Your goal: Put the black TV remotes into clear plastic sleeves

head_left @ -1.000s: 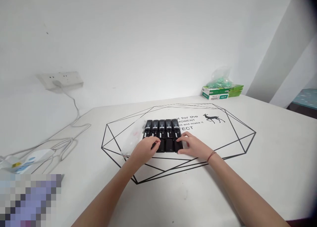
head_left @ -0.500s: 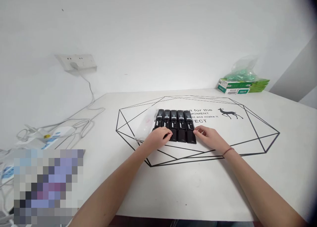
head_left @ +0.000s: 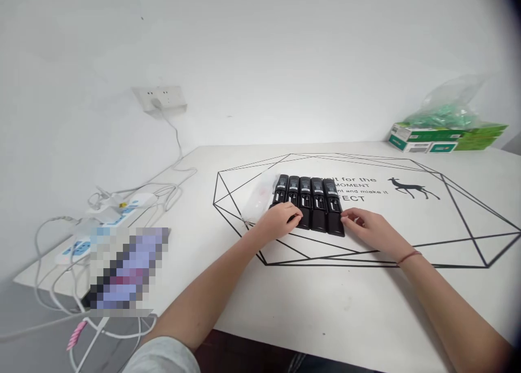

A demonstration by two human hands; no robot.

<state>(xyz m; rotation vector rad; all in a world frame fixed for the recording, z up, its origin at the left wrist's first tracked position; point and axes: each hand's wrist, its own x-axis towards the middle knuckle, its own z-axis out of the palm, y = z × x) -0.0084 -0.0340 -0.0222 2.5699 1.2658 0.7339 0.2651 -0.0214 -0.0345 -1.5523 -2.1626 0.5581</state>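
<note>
Several black remote controls (head_left: 319, 202) lie side by side in a row on the white table, backs up, their battery compartments uncovered. Over the lower ends of the leftmost ones rests my left hand (head_left: 280, 220), its fingers curled round them; it hides those ends. My right hand (head_left: 368, 227) is at the right edge of the row, fingertips touching the side of the rightmost remote, fingers loosely bent and apart with nothing between them. Partly beneath the row's left side, a clear plastic bag (head_left: 257, 199) lies flat.
At the back right, green and white boxes (head_left: 427, 138) carry a clear bag with green contents (head_left: 448, 112). On the left are a power strip (head_left: 122, 218), tangled white cables (head_left: 175, 191) and a blurred-out flat object (head_left: 130, 270). A wall socket (head_left: 163, 99) holds a plug.
The view has turned left, so everything sits further right in the picture. Both hands keep nearly the same places on the row of remotes.
</note>
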